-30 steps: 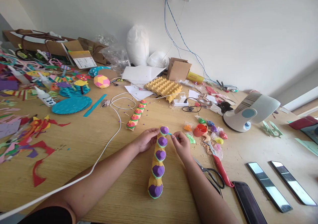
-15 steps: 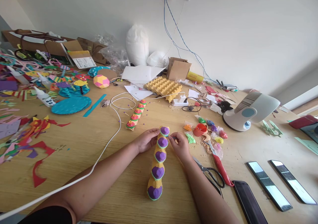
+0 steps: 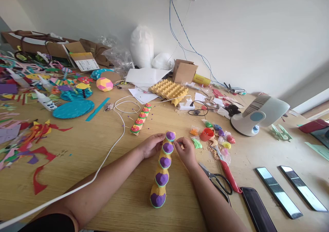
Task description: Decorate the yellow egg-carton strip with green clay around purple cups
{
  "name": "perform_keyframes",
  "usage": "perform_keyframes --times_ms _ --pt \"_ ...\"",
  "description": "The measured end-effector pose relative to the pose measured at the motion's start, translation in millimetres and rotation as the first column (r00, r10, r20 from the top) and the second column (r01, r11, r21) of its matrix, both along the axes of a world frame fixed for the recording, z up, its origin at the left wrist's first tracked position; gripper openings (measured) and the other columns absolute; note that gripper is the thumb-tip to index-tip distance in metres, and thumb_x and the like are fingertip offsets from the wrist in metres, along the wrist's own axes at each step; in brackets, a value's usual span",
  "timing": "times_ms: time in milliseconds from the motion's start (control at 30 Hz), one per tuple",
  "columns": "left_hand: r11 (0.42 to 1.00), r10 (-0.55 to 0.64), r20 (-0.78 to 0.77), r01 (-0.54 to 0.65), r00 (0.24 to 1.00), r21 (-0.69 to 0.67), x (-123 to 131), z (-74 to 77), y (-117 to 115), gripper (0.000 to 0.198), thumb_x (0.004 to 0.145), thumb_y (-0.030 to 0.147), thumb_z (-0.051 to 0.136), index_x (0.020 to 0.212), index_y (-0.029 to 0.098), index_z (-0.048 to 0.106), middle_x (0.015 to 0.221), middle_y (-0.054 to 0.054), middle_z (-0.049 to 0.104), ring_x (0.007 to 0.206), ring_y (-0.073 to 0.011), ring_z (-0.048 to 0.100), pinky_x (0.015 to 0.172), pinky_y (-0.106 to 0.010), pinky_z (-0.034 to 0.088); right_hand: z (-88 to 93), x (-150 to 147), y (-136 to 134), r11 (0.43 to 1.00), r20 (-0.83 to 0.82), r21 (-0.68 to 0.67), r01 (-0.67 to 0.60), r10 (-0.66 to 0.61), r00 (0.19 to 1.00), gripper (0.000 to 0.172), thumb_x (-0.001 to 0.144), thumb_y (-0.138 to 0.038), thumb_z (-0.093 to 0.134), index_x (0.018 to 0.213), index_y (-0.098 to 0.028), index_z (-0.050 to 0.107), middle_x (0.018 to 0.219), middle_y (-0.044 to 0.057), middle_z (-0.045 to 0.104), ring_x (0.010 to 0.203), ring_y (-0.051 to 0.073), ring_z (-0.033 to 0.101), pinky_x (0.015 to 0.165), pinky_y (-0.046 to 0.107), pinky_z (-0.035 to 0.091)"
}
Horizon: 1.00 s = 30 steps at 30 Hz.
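A strip of yellow egg-carton cups [image 3: 160, 170] lies lengthwise on the table in front of me, its bumps capped with purple clay edged in light green. My left hand [image 3: 152, 146] pinches the left side of its far end. At the right side of that same end is my right hand [image 3: 185, 150], fingers closed close to the top cups; anything small between its fingertips is hidden. Beyond my hands sits a second egg-carton strip [image 3: 141, 119], decorated in red and green with yellow tops and thin pins at its sides.
Scissors [image 3: 218, 181], a red-handled knife [image 3: 229, 175] and several phones [image 3: 279, 192] lie at right. Bags of coloured clay [image 3: 197, 143] surround a red cup [image 3: 206, 134]. A white cable [image 3: 109, 153] crosses over my left forearm. A fan [image 3: 257, 117] stands far right; paper scraps [image 3: 42, 153] cover the left.
The near end of the purple-capped strip has swung slightly to the left. Both hands stay at its far end, nearly unmoved.
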<state>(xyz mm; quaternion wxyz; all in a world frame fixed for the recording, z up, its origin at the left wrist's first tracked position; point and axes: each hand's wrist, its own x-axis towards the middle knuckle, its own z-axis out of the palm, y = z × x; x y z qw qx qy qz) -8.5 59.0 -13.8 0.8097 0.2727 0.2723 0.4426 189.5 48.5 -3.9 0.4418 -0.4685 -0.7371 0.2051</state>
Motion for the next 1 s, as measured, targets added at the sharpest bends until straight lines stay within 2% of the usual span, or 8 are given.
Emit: perform_keyframes --times_ms 267,433,633,1000 --pt "1.0 0.005 -0.003 -0.005 1.0 -0.009 0.4 7.2 -2.0 0.023 0.082 0.029 0.077 0.095 0.01 0.073 0.085 -0.009 0.074 0.07 -0.0159 0.067 0.067 -0.027 0.055 -2.5 0.3 0.6 1.0 -0.028 -0.02 -0.019 0.018 0.999 0.019 0.089 -0.03 0.064 0.073 -0.021 0.06 0.066 -0.001 0.061 0.063 0.015 0.055 0.062 0.028 0.042" --pt "1.0 -0.005 0.001 0.005 1.0 -0.008 0.3 5.2 -1.7 0.022 0.081 0.029 0.077 0.093 0.011 0.074 0.083 -0.009 0.073 0.067 -0.0154 0.066 0.067 -0.027 0.054 -2.6 -0.1 1.1 0.999 -0.033 -0.04 0.004 -0.005 0.999 0.018 0.089 -0.03 0.064 0.074 -0.02 0.06 0.067 0.0 0.062 0.064 0.015 0.055 0.062 0.028 0.042" --pt "1.0 -0.027 0.024 0.027 0.999 0.01 -0.5 1.7 -0.9 0.028 0.084 0.03 0.074 0.106 0.012 0.074 0.09 -0.01 0.074 0.072 -0.0168 0.068 0.068 -0.027 0.054 -1.3 1.0 -0.2 0.999 -0.089 -0.027 -0.036 0.034 0.995 0.019 0.09 -0.031 0.063 0.074 -0.02 0.06 0.067 0.0 0.06 0.062 0.014 0.052 0.059 0.027 0.041" --pt "1.0 -0.02 0.024 0.021 1.0 -0.008 -0.2 6.3 -1.7 0.024 0.083 0.029 0.075 0.1 0.011 0.074 0.087 -0.009 0.073 0.071 -0.0165 0.067 0.068 -0.027 0.054 -3.2 1.0 0.2 0.999 -0.003 0.019 -0.026 0.026 1.0 0.019 0.09 -0.03 0.064 0.074 -0.021 0.06 0.066 0.0 0.061 0.063 0.015 0.056 0.062 0.029 0.043"
